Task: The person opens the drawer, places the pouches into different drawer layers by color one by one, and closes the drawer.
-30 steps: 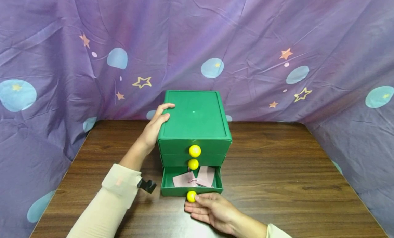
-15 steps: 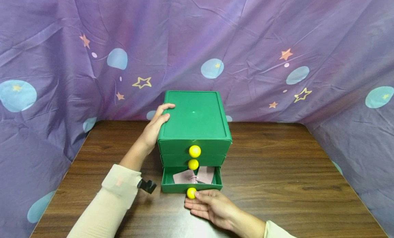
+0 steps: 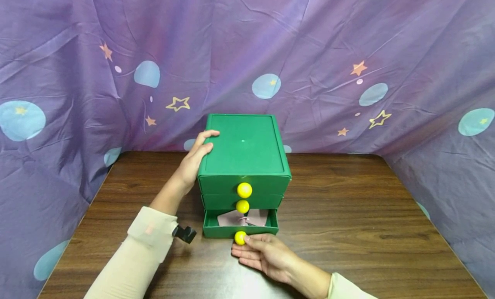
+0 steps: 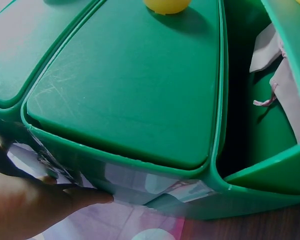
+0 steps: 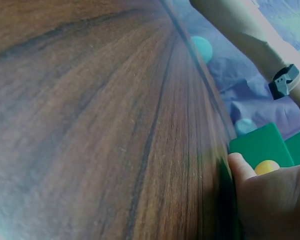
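Your right hand [image 3: 267, 256], low in the centre of the frame, pinched the bottom knob [image 3: 240, 237] between thumb and fingers and pushed. Over the last second the bottom drawer [image 3: 240, 230] slid back into the chest [image 3: 244, 153]; less of the pink pouches [image 3: 243, 218] showed than before, and only a narrow strip of the drawer remained open. Your left hand [image 3: 193, 159], left of centre, stayed put, fingers curled over the chest's upper left edge, steadying it on the table [image 3: 348, 213]. By my reading, the drawer was nearly closed.
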Demonstrator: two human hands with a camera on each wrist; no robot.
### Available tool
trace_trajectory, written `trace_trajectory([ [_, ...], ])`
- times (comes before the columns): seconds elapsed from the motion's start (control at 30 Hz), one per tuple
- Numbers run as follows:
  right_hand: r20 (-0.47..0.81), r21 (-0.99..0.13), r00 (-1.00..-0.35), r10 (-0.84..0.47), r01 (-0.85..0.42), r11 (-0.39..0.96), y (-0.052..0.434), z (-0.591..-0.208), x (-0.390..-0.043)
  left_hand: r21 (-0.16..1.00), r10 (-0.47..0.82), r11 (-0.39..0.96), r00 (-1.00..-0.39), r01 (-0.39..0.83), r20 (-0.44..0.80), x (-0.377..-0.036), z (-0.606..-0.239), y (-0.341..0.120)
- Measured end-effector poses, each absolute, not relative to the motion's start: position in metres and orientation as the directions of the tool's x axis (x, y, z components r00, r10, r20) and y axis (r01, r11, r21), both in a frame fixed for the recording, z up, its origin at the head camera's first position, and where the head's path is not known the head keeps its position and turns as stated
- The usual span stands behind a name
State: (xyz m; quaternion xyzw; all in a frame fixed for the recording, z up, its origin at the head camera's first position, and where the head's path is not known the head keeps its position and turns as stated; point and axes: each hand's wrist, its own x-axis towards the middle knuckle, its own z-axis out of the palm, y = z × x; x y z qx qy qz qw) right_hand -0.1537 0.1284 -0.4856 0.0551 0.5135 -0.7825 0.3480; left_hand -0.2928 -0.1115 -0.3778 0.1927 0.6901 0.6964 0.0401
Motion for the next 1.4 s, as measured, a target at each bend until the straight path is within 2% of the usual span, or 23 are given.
trace_trajectory([
  [1.4, -0.418, -0.784, -0.781, -0.464, 0.568, -0.251, 0.127, -0.487, -0.181, 0.972, 0.315, -0.035, -0.920, 0.233, 0.232, -0.293, -0.378, -0.111],
])
